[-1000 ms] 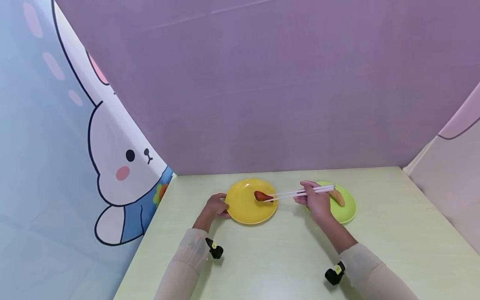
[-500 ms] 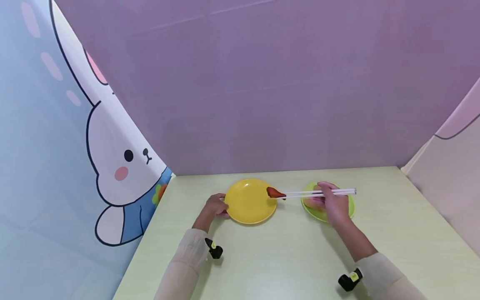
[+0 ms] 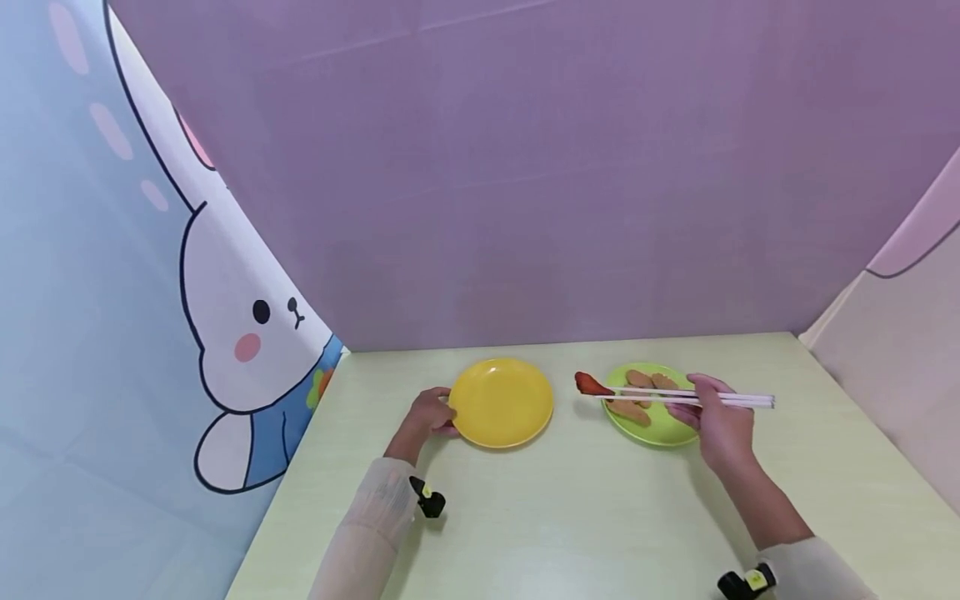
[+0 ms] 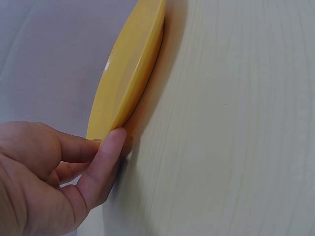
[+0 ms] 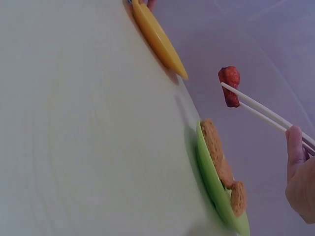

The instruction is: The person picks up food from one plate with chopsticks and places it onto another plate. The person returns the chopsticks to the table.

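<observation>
My left hand [image 3: 433, 412] pinches the near-left rim of a yellow plate [image 3: 502, 403], thumb and fingers at its edge in the left wrist view [image 4: 125, 69]. Nothing lies on that plate. In my right hand [image 3: 723, 425] is a pair of white chopsticks [image 3: 750, 401], pointing left. Their tips grip a glossy red-brown chicken drumstick [image 3: 589, 384], held up in the air in the right wrist view. It overlaps the left edge of a green plate [image 3: 667, 432] in the head view. Several tan, nugget-like pieces [image 3: 628, 412] lie on the green plate.
Both plates stand on a pale wood-grain table [image 3: 540, 517], near its back edge. Behind it rises a purple cloth wall [image 3: 525, 183]. A blue cloth with a printed rabbit [image 3: 247, 333] hangs at the left, a pale one [image 3: 907, 358] at the right.
My right hand has moved right with the chopsticks, carrying the drumstick from over the yellow plate to the green plate's left edge. The left hand stays at the yellow rim.
</observation>
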`<state>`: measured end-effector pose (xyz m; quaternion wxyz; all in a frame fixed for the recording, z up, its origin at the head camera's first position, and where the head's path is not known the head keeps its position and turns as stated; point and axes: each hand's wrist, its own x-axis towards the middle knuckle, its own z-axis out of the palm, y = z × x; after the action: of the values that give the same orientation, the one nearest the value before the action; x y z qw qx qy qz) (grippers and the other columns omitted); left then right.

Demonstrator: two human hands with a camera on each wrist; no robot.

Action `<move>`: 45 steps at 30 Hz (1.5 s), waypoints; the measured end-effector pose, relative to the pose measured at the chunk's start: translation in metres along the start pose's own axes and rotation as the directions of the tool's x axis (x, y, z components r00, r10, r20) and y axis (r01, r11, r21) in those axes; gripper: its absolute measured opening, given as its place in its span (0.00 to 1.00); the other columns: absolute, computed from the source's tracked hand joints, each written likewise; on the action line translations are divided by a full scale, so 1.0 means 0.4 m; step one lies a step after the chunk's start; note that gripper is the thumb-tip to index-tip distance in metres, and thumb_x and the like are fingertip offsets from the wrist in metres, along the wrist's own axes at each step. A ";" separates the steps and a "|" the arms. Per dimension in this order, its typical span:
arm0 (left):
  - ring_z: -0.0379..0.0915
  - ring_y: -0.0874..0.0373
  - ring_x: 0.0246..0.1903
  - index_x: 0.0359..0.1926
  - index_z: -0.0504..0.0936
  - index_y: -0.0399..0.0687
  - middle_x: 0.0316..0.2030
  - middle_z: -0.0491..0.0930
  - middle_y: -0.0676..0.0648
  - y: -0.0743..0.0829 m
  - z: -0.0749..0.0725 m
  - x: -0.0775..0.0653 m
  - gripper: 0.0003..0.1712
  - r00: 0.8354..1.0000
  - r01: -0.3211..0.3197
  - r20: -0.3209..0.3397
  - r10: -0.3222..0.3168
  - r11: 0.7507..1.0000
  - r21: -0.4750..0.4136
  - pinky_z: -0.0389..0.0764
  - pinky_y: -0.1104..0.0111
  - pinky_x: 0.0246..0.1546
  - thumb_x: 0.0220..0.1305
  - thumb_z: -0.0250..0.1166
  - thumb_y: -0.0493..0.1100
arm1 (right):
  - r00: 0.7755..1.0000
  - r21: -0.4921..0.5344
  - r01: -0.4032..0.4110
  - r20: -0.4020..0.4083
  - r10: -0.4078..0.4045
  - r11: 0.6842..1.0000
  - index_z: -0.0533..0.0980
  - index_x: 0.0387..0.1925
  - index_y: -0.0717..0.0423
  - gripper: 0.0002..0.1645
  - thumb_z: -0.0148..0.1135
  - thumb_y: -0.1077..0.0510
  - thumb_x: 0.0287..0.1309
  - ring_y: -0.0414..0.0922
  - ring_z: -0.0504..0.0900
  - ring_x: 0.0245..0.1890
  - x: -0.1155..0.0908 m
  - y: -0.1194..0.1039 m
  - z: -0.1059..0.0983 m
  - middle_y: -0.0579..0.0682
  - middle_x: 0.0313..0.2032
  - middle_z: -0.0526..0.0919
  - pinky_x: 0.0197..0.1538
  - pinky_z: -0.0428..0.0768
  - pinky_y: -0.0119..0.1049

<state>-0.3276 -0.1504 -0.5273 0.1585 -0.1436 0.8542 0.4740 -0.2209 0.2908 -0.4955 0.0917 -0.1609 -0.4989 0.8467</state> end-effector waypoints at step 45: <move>0.84 0.56 0.27 0.70 0.72 0.45 0.39 0.84 0.39 0.004 0.014 0.010 0.33 1.000 0.023 -0.015 -0.023 1.000 -0.004 0.90 0.67 0.28 0.64 0.62 0.28 | 0.980 0.208 0.054 -0.199 -0.011 0.977 0.86 0.33 0.55 0.10 0.61 0.61 0.69 0.50 0.89 0.20 -0.016 -0.025 -0.263 0.54 0.24 0.88 0.26 0.89 0.40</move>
<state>-0.3311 -0.1453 -0.5305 0.1571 -0.1573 0.8527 0.4728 -0.1767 0.3793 -0.5331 0.1712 -0.2250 -0.3968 0.8733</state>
